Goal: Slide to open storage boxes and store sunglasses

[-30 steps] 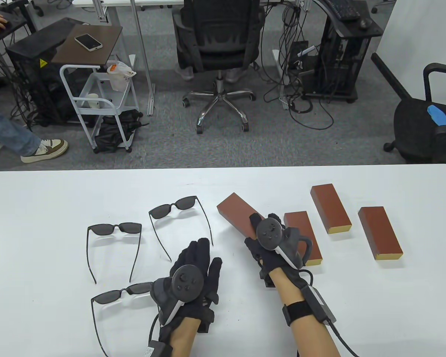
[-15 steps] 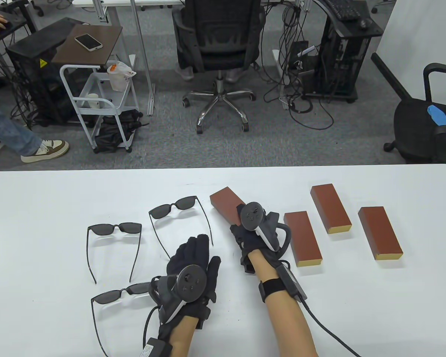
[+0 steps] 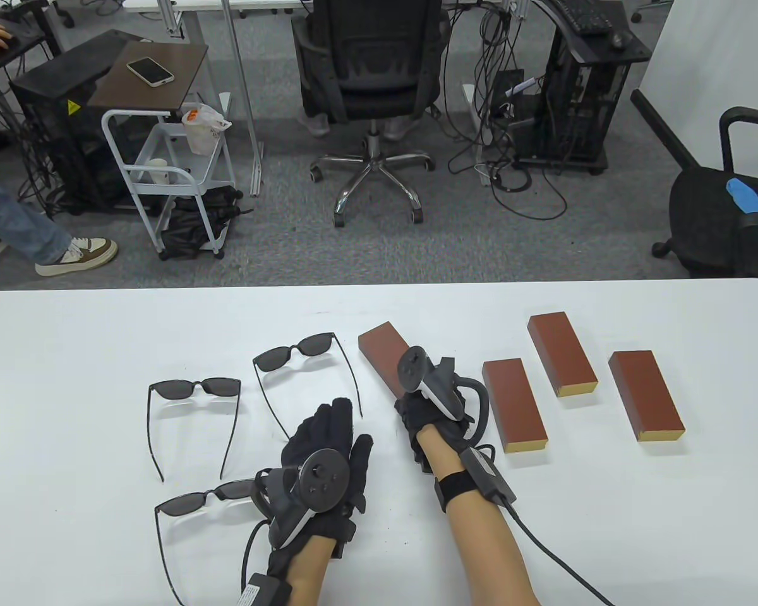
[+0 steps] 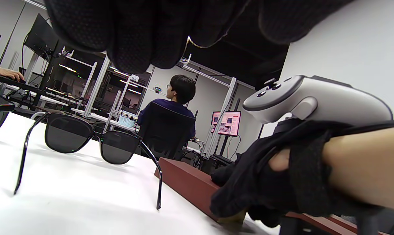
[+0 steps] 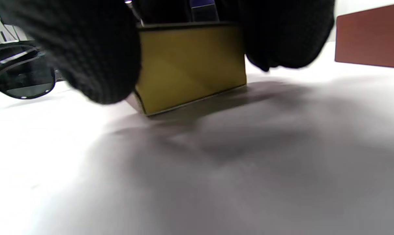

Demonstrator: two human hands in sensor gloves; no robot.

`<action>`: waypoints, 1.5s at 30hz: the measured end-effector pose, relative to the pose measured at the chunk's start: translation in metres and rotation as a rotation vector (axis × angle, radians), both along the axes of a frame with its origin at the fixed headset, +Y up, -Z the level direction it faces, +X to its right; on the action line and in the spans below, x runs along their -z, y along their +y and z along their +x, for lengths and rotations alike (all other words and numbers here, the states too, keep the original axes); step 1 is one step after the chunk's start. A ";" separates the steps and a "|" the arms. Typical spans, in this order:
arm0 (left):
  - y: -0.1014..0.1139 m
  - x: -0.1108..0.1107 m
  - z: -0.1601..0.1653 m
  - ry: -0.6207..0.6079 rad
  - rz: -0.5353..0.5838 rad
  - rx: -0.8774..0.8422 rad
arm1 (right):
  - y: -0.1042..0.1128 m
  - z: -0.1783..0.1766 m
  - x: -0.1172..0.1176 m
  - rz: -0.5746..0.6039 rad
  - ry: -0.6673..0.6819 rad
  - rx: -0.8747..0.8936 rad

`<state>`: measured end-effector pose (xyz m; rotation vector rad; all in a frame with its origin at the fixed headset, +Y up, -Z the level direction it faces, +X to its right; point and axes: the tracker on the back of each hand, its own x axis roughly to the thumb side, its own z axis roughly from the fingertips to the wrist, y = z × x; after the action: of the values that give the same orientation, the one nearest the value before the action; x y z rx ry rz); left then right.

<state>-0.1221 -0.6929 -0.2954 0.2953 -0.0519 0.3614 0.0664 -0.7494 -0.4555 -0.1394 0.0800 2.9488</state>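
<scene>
— What's on the bench point(image 3: 69, 353) in front of me?

— It's white, and three pairs of sunglasses lie on its left half: one far point(image 3: 303, 353), one to the left point(image 3: 192, 388), one near point(image 3: 202, 499) beside my left hand point(image 3: 328, 451), which rests flat on the top.

— And to the right?

— Four brown storage boxes. My right hand point(image 3: 429, 410) grips the angled box point(image 3: 382, 350); three others lie apart: middle point(image 3: 513, 404), far point(image 3: 561, 353), rightmost point(image 3: 645, 394).

Beyond the table point(image 3: 69, 328), an office chair point(image 3: 369, 82), a white cart point(image 3: 164, 177) and a phone point(image 3: 150, 71).
</scene>
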 end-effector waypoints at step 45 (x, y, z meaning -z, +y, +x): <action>0.004 0.015 -0.155 0.092 -0.690 0.440 | 0.041 0.121 -0.146 0.318 0.295 0.170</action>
<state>-0.2768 -0.6892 -0.3100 -0.3815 0.0975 -0.0844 0.1872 -0.7089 -0.3097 0.3300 -0.3186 2.7440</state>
